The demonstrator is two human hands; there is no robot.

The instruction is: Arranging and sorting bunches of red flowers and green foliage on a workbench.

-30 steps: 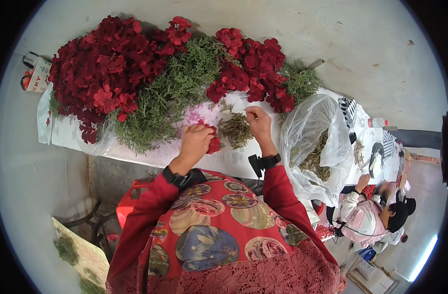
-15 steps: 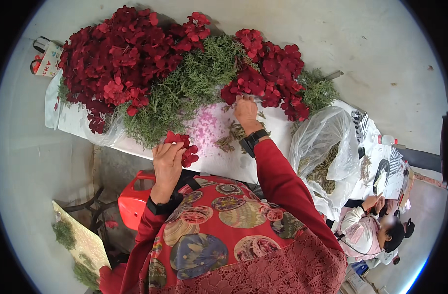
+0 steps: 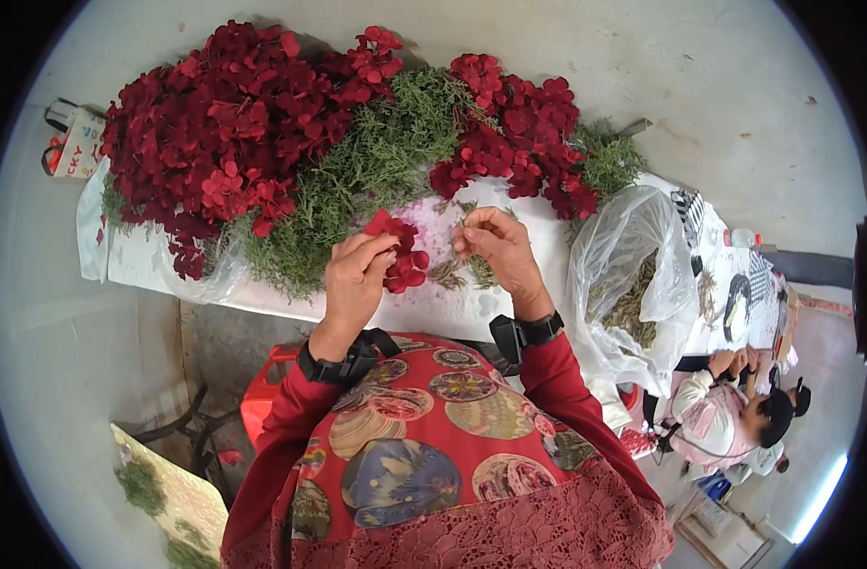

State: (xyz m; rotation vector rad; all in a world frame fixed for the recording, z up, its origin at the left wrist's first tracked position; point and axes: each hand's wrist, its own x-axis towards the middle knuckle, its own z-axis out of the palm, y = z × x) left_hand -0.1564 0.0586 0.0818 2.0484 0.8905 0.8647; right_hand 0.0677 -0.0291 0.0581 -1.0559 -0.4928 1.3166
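Observation:
My left hand is closed on a red artificial flower with broad petals, held above the white table close to my body. A short way to its right, my right hand has its thumb and fingers pinched together; what they hold, if anything, is too small to make out. Short brownish-green sprigs lie on the table between the two hands. Beyond the hands is a heap of green artificial foliage, flanked by a large pile of red flowers and a smaller red pile.
A clear plastic bag of brownish sprigs stands at the table's right. Past it are a bottle and a seated co-worker. A red stool stands at lower left; a printed bag hangs at the wall.
My right hand has drawn back from the smaller flower pile toward me. My left hand has moved right and up with the red flower, so both hands are now closer together.

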